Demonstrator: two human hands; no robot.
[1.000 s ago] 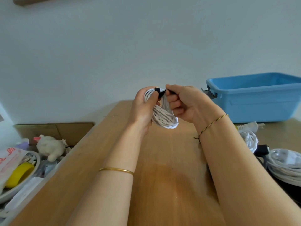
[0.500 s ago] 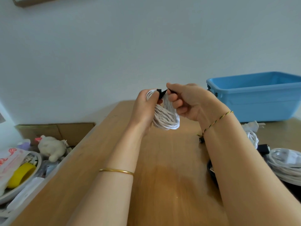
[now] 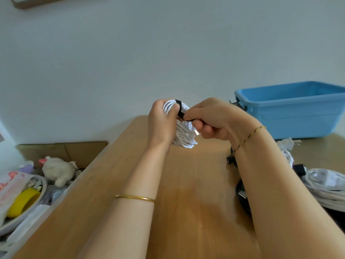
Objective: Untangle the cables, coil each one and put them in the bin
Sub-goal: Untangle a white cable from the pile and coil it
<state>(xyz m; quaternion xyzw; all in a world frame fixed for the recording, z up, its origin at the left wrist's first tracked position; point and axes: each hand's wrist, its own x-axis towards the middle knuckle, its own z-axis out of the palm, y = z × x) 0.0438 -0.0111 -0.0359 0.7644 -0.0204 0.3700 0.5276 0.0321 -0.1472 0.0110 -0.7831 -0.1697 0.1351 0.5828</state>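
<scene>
Gripping the coiled white cable (image 3: 184, 136) in the left hand (image 3: 162, 122), thumb pressed on top; pinching its black strap (image 3: 180, 109) with the curled right hand (image 3: 214, 118). Both raised close together above the table (image 3: 186, 184), well apart from the blue bin (image 3: 298, 116) at far right.

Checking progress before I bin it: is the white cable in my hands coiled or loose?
Coiled. The white cable is a bundle of loops in the left hand; the right hand pinches a black strap wrapped round it.
</scene>
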